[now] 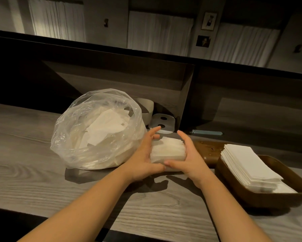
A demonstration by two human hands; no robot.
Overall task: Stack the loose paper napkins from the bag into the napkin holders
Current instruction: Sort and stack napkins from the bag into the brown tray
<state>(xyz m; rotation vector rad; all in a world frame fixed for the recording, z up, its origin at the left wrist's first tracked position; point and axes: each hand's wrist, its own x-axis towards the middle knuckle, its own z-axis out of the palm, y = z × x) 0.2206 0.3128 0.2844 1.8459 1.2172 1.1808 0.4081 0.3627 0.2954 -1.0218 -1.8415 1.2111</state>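
Observation:
A clear plastic bag (97,130) full of loose white napkins stands on the grey wooden counter. Just right of it, both hands hold a thick bundle of white napkins (167,151) a little above the counter. My left hand (145,154) grips its left side and my right hand (188,156) grips its right side, thumbs meeting at the near edge. A brown wooden napkin holder (275,196) at the right holds a neat white stack (247,166). A second brown holder (209,151) lies behind my right hand, mostly hidden.
A beige bowl (147,107) and a clear lidded container (163,123) sit behind the bag in a cubby. A light blue flat item (206,132) lies by the divider. The counter's near edge (111,229) runs below my forearms.

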